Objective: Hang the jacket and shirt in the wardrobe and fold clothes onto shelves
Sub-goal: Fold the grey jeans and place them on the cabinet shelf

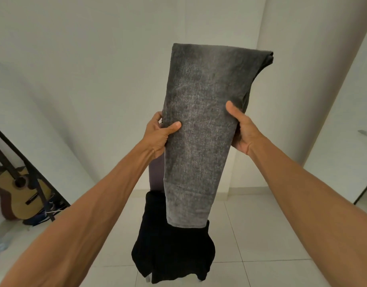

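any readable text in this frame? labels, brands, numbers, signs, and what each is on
None readable.
Grey jeans, gripped by the left hand and right hand: plain faded fabric, no tag or print showing.
Black garment below them: no print visible.
Guitar at lower left: no brand mark can be made out.
Walls and floor tiles: no signs.
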